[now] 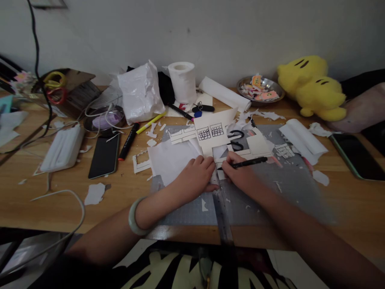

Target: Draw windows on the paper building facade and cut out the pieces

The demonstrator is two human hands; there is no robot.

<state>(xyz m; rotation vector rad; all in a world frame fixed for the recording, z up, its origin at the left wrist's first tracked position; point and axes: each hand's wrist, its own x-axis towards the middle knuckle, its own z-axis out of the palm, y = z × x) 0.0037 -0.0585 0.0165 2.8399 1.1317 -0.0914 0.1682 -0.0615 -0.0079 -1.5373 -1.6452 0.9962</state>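
Note:
My right hand [237, 170] is closed around a black pen [252, 161], its tip low over a cut-out piece of white paper [221, 175]. Next to it, my left hand [197, 176] presses the ruler [223, 218] down with bent fingers, the thumb along its edge. The ruler's far end is hidden by the hands and paper. Just beyond stands a folded paper piece [212, 130] with two inked windows of rounded shapes. Black-handled scissors [237, 140] lie partly under paper behind my right hand. Blank white sheets [171, 158] lie left of my left hand.
A grey cutting mat [264, 200] with paper scraps lies under the work. Phones [104, 156] lie on both sides, with markers [128, 142] and a white power strip [61, 148] at left. Behind stand a paper roll [182, 82], a metal bowl [260, 92] and yellow plush toys [319, 96].

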